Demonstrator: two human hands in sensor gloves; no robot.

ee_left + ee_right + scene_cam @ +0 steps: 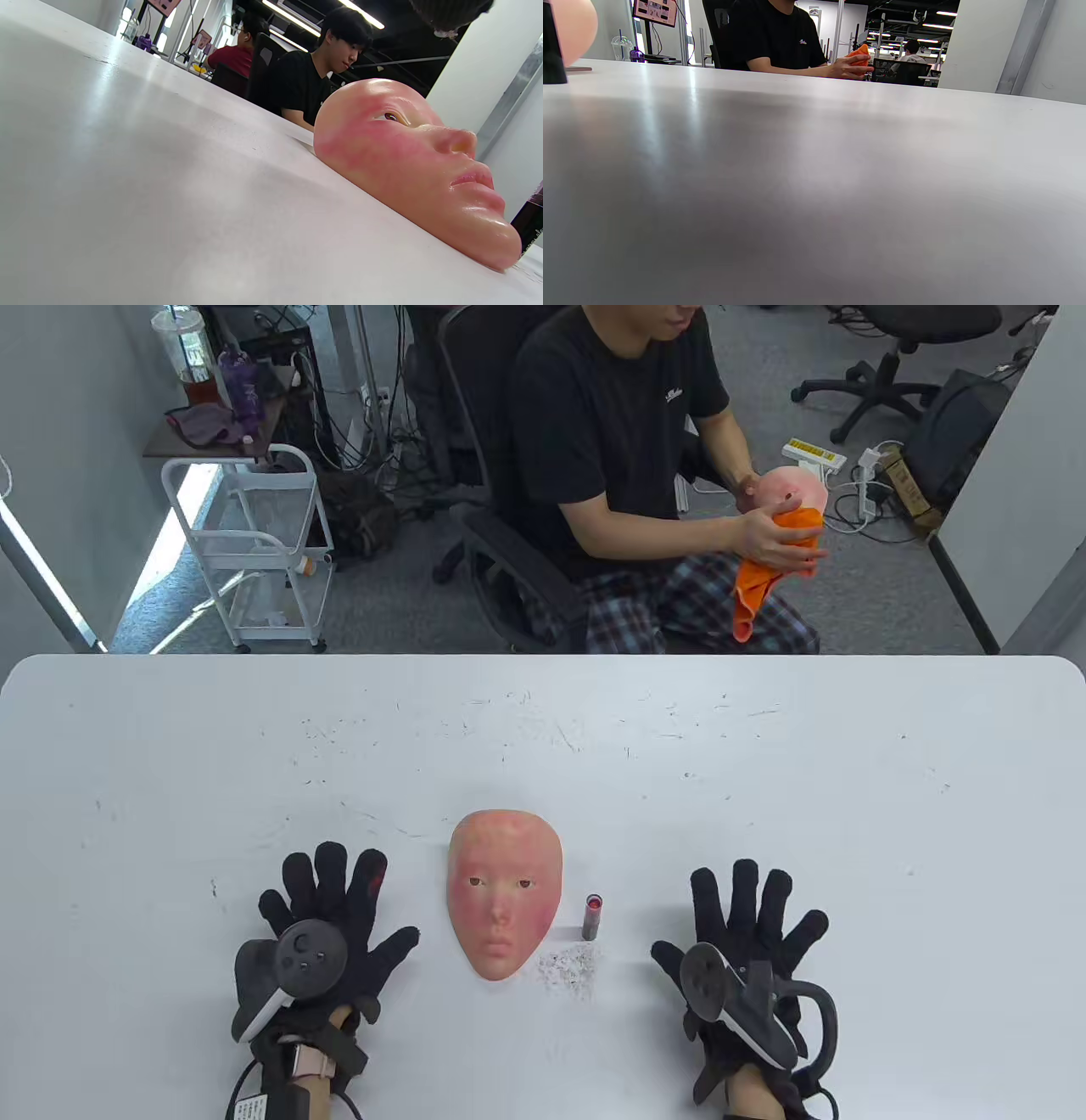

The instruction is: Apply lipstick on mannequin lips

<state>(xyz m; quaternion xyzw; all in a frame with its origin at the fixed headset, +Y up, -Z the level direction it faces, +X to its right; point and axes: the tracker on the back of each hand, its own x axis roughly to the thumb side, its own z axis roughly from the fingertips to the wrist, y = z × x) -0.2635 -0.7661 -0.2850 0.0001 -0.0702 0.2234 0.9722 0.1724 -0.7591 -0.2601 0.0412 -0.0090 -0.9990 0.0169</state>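
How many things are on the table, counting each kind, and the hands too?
Face masks: 1, the mask.
Lipsticks: 1, the lipstick standing right of it.
Gloved hands: 2, left hand and right hand, both flat on the table.
Total: 4.
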